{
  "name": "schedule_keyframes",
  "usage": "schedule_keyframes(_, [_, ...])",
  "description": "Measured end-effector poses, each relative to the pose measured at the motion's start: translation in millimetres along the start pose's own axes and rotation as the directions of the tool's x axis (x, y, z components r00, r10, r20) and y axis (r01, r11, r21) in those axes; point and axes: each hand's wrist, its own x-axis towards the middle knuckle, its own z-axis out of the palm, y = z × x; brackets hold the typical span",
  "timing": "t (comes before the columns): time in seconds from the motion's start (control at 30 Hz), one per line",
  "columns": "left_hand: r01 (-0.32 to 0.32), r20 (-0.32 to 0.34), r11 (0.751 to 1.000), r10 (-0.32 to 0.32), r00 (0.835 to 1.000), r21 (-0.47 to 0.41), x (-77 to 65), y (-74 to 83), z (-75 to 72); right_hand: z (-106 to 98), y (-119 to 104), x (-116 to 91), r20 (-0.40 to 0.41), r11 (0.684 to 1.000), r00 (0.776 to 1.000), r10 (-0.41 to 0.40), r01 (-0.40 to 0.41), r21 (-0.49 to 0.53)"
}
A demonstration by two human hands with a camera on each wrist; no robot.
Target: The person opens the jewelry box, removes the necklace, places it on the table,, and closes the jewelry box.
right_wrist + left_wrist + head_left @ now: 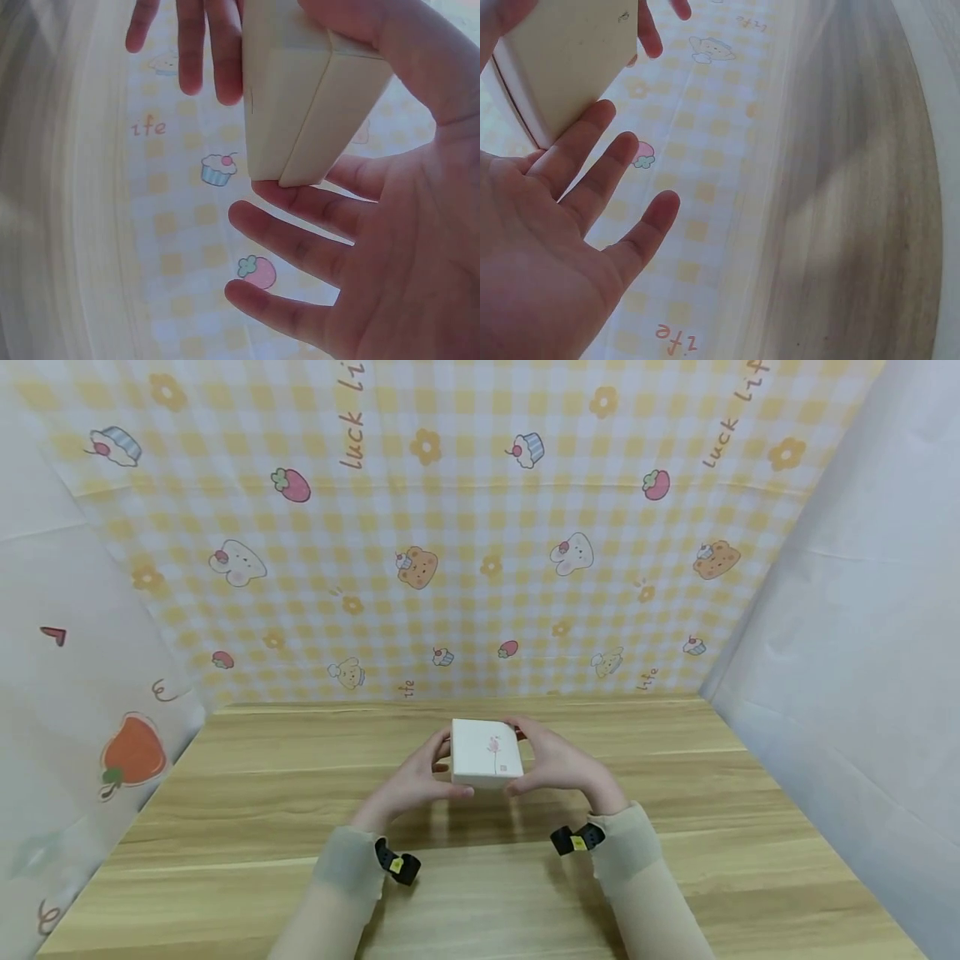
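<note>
A small white box (486,752) sits between the two hands, held up above the wood-grain desk (202,827). The left hand (411,783) grips its left side, thumb at the near edge, while the other fingers spread (the left wrist view shows them well apart). The right hand (561,763) pinches the right side in much the same way, thumb also at the near edge. A pink flower on a thin stem marks the box's top, and a seam runs along its side. Behind the desk hangs a yellow-checked cloth (465,522); each sleeve (630,843) has a black strap (591,836) at the wrist.
</note>
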Motion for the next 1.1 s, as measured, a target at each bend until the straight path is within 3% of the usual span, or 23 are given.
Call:
schedule_keyframes(0.2, [-0.008,0.006,0.999,0.008,1.0,-0.051,-0.3,-2.9,-1.8,-0.5,-1.4,2.7,0.005,1.0,1.0,-0.013,0.013,-0.003])
schedule_keyframes(0.8, [-0.014,-0.032,0.998,0.012,0.999,-0.054,-0.7,-2.5,-9.1,0.1,-10.2,11.0,-0.037,0.997,0.997,-0.06,0.058,-0.054])
schedule_keyframes(1.1, [-0.019,-0.029,0.998,0.018,0.999,-0.056,-1.1,-0.5,-8.6,0.4,-8.2,11.6,-0.064,0.998,0.997,-0.037,0.034,-0.05])
